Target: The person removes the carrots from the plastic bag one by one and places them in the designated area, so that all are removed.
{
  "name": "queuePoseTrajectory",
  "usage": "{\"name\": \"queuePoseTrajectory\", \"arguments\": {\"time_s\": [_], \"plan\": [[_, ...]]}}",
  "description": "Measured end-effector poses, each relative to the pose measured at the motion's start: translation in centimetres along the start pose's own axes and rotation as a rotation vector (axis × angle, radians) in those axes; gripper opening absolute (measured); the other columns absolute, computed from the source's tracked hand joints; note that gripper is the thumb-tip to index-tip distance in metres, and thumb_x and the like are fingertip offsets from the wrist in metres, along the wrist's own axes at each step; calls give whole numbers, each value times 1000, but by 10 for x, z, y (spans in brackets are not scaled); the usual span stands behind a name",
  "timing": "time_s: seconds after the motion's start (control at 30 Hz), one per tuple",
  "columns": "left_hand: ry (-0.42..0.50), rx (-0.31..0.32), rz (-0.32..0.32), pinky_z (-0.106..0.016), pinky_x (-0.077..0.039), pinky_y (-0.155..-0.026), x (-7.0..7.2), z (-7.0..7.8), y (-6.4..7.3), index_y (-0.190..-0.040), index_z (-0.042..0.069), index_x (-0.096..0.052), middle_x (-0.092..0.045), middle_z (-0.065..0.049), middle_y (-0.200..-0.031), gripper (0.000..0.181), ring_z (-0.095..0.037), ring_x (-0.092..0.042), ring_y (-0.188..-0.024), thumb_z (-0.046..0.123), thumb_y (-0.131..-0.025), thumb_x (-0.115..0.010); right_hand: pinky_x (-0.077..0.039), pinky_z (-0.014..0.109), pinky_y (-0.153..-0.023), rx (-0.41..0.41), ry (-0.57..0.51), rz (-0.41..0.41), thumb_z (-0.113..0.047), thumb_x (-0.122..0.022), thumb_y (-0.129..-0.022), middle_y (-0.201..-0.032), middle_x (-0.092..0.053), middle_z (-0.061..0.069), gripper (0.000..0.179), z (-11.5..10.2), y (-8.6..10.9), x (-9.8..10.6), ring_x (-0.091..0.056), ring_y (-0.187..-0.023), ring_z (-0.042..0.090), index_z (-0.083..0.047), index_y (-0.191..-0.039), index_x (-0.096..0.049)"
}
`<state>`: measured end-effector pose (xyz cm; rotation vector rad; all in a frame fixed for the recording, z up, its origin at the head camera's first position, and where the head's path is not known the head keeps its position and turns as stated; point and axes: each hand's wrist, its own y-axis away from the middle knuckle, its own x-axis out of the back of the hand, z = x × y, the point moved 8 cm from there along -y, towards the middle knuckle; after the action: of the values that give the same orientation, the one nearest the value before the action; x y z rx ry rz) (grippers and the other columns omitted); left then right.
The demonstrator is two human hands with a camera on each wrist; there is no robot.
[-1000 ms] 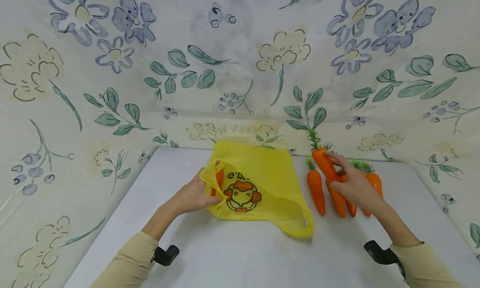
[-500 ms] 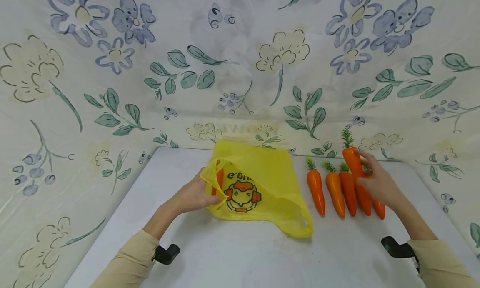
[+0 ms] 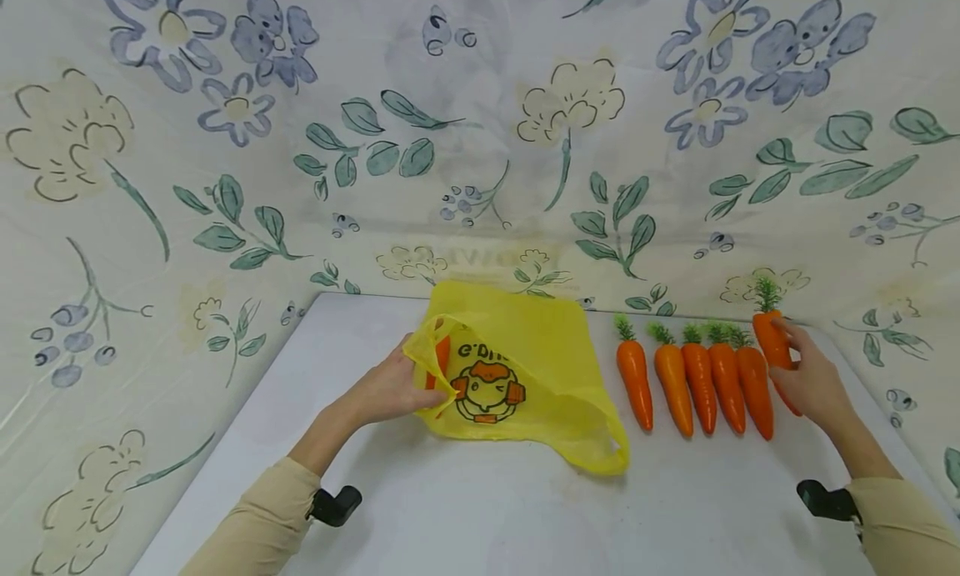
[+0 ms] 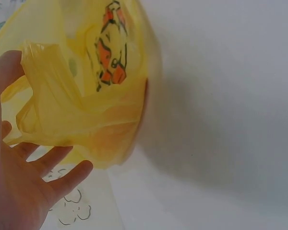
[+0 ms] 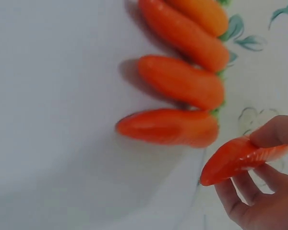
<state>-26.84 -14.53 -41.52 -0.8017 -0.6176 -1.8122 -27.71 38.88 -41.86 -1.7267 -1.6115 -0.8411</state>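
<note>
In the head view my left hand (image 3: 393, 388) holds the mouth of a yellow plastic bag (image 3: 540, 334) at its left side. The bag lies on the table with a printed cartoon face on its front, and something orange shows inside the mouth. The left wrist view has the thumb and spread fingers (image 4: 69, 179) at the edge of the bag (image 4: 105, 108). My right hand (image 3: 813, 384) grips a carrot (image 3: 771, 338) by its body, green top pointing up and away. That carrot (image 5: 233, 160) is tilted beside the end of a row of carrots (image 3: 699, 388).
Several carrots lie side by side right of the bag, tops toward the back, with the leftmost one (image 3: 636, 384) slightly apart. The white table (image 3: 510, 509) meets a flower-patterned sheet (image 3: 480, 159) at the back. Black wrist mounts (image 3: 336, 506) sit by both sleeves.
My right hand has carried the carrot rightward over the row to its right end, bringing it lower. The left hand and the bag stay where they were.
</note>
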Motion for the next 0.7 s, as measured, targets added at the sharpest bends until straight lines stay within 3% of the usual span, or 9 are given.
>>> {"name": "queuePoseTrajectory", "arguments": {"time_s": [0.27, 0.5, 0.7], "plan": [[-3, 20, -7, -33, -53, -83, -1, -2, 0, -149, 13, -30, -42, -7, -128, 86, -30, -58, -102, 28, -79, -76, -40, 70, -94, -97, 66, -40, -2, -50, -90, -139, -23, 47, 74, 32, 3, -7, -34, -115, 61, 11, -151, -9], [-51, 19, 3, -35, -52, -84, 1, -3, 0, -150, 14, -32, -42, -7, -130, 85, -27, -56, -102, 31, -79, -76, -41, 69, -94, -161, 120, -104, -4, -53, -91, -134, -25, 48, 74, 52, 2, -15, -34, -114, 61, 14, -149, -10], [-35, 14, -9, -32, -50, -81, 1, -1, 0, -149, 12, -31, -42, -7, -130, 85, -26, -57, -100, 31, -79, -75, -36, 71, -96, -136, 165, -154, -5, -49, -91, -131, -28, 50, 69, 58, 1, -23, -34, -115, 63, 19, -145, -14]]}}
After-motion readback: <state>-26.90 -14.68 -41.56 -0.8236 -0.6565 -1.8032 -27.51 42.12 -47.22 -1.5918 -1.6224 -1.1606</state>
